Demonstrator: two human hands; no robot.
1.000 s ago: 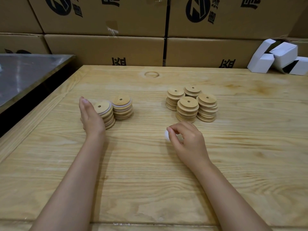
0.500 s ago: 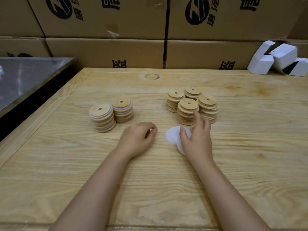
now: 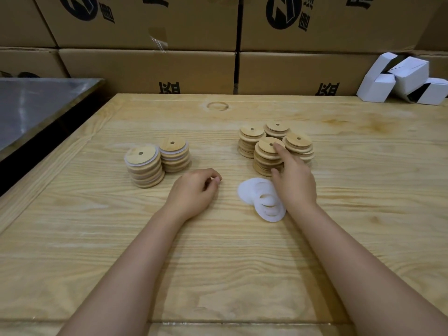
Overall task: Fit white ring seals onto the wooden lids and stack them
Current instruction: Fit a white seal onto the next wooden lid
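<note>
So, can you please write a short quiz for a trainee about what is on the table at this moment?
1. True or false: the fingers of the right hand are at the nearest stack of bare wooden lids.
2. How many stacks of sealed lids stand to the left of the left hand?
3. The loose white ring seals lie: A) on a lid stack; B) on the wooden table, beside the right hand; C) in the left hand.
Key: 1 true; 2 two; 3 B.
</note>
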